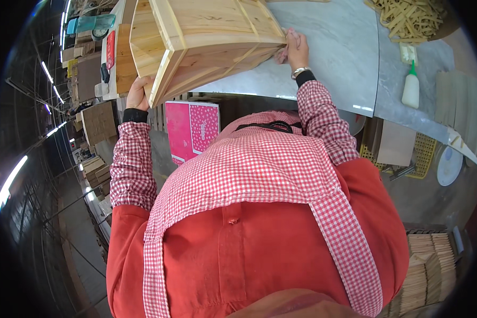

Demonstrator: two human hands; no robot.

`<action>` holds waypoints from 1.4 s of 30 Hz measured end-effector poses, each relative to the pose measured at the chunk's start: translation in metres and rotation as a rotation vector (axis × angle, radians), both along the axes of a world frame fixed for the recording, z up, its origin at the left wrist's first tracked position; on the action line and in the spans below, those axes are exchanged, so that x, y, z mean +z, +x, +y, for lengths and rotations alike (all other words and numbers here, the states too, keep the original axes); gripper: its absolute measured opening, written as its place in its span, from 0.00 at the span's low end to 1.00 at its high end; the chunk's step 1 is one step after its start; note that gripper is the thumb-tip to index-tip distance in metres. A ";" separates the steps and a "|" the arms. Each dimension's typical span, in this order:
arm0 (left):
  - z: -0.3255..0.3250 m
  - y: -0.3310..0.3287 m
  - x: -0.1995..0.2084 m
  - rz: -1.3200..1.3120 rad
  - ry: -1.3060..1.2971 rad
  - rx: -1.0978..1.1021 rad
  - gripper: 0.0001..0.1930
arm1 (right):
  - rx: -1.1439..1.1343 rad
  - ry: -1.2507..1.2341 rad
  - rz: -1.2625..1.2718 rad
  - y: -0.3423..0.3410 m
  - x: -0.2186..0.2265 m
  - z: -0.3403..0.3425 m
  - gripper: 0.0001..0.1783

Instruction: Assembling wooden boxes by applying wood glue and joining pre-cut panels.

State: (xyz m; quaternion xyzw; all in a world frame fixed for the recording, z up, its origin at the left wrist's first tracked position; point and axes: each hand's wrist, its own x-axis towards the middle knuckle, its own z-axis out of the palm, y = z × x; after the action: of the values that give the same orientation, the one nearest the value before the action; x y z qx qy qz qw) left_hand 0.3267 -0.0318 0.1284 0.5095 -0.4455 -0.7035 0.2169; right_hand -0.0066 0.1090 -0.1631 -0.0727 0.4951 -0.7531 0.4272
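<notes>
A large box of pale wood (222, 47) with thin strips across its sides is tilted over the near edge of the grey marbled tabletop (334, 53). My left hand (138, 94) grips its lower left corner, fingers partly hidden behind the wood. At the box's right end my right hand (298, 53) is closed around a crumpled pinkish cloth (283, 55), pressed against or very near the corner. Part of that cloth is hidden by the fingers.
Right of the box lie a white glue bottle with a green tip (411, 89), a heap of thin wood strips (411, 18) and stacked grey-brown boards (457, 100). Below the table stand a pink carton (188, 130) and a yellow crate (424, 153). Stacked wood (424, 270) sits lower right.
</notes>
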 end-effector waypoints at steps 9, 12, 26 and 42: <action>-0.002 -0.009 0.001 -0.005 0.034 0.055 0.24 | -0.121 0.219 0.106 -0.003 -0.044 -0.015 0.14; -0.005 -0.005 0.002 -0.038 0.020 0.038 0.23 | -0.073 0.173 0.051 0.006 -0.042 -0.014 0.14; 0.032 -0.057 0.020 -0.045 0.136 0.090 0.21 | -0.434 0.496 0.985 -0.093 0.049 0.098 0.14; 0.153 -0.152 0.037 0.513 0.400 -0.128 0.20 | 0.017 0.401 0.805 -0.151 0.165 0.179 0.24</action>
State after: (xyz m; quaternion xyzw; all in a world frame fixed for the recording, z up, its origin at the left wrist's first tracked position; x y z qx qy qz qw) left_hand 0.1747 0.1210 0.1652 0.3192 -0.2603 -0.8946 0.1733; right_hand -0.1574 0.2882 0.0022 -0.2798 0.7574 -0.5503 0.2125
